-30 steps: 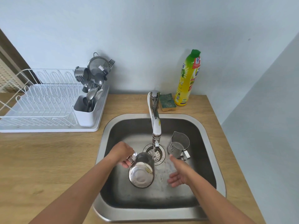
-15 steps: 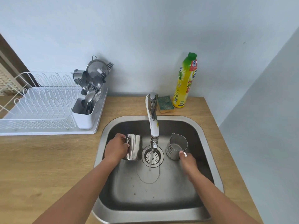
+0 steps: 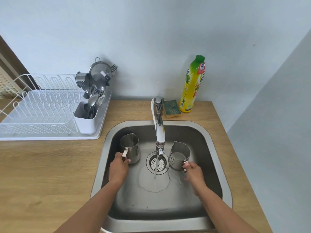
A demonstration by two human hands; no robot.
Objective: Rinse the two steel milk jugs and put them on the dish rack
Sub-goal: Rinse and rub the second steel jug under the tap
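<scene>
Two steel milk jugs stand upright in the steel sink point(image 3: 217, 148), one on each side of the tap. My left hand point(image 3: 118, 169) grips the handle of the left jug point(image 3: 130, 145). My right hand point(image 3: 193, 172) holds the handle of the right jug point(image 3: 179, 154), which has some water in its bottom. The tap point(image 3: 159, 125) runs a thin stream of water onto the sink floor beside the drain point(image 3: 157, 163), between the two jugs. The white dish rack point(image 3: 42, 115) stands on the wooden counter at the left, its plate slots bare.
A cutlery holder point(image 3: 87, 118) full of spoons, forks and a strainer sits at the rack's right end. A green sponge point(image 3: 171, 108) and a yellow dish-soap bottle point(image 3: 192, 84) stand behind the sink. Walls close off the back and right.
The left jug went from tipped bottom-up under the tap to standing upright at the sink's left. My right hand moved from open in the sink onto the right jug's handle.
</scene>
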